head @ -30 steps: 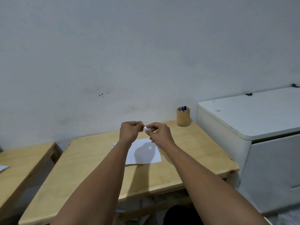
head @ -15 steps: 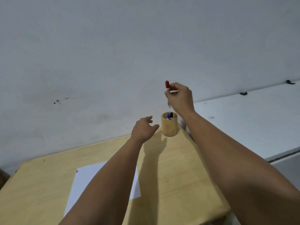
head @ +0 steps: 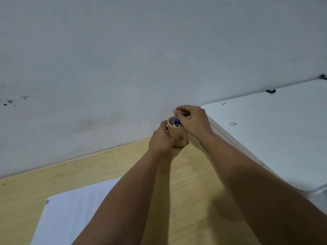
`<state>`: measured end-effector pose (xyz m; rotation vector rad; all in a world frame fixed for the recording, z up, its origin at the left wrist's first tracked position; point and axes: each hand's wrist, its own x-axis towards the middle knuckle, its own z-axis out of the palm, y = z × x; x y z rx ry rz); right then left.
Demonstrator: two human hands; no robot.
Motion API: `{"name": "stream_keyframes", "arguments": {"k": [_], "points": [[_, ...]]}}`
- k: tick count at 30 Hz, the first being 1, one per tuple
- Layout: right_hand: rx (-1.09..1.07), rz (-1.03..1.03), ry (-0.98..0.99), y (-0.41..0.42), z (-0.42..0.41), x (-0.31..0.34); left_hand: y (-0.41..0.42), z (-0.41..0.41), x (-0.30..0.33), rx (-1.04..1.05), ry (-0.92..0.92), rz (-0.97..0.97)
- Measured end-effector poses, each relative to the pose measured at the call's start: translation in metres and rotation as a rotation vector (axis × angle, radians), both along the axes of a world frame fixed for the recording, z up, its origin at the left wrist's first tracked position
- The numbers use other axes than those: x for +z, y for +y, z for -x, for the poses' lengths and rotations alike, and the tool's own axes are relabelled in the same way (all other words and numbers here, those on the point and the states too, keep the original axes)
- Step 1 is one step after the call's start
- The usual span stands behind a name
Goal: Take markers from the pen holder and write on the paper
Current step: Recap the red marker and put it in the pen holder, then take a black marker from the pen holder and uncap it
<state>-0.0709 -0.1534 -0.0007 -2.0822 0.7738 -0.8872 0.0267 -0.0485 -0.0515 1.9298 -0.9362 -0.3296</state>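
A round wooden pen holder (head: 175,132) stands at the far edge of the wooden table (head: 191,191), against the wall. A blue-capped marker (head: 175,122) and a dark one beside it stick up inside. My left hand (head: 161,137) wraps around the holder's left side. My right hand (head: 192,122) is over the holder's rim, pinching the red marker (head: 177,109); only a sliver of its red cap shows above my fingers. The white paper (head: 70,216) lies near the table's front left, with small marks at its top left corner.
A white cabinet top (head: 276,131) stands right of the table, slightly higher, close to my right forearm. A grey wall (head: 141,59) runs directly behind the holder. Two small black clips (head: 270,91) sit at the cabinet's far edge.
My right hand has lowered the red marker from above down to the holder's mouth. My left hand has moved forward and gripped the holder. The view has come closer to the holder.
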Motion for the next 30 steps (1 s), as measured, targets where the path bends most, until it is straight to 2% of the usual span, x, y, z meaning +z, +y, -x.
{"name": "stream_keyframes", "arguments": {"k": [5, 13, 16, 30], "points": [[-0.034, 0.202, -0.046, 0.000, 0.013, -0.020, 0.005, 0.007, 0.001, 0.023, -0.001, 0.022], [0.010, 0.150, -0.043, 0.003, 0.019, -0.023, 0.003, 0.013, 0.005, 0.046, 0.000, -0.001], [0.021, 0.172, 0.033, 0.004, 0.021, -0.025, 0.003, 0.018, 0.008, 0.046, 0.007, -0.015], [-0.134, 0.217, 0.079, 0.011, 0.011, -0.030, 0.001, 0.020, 0.007, 0.083, -0.013, -0.057]]}}
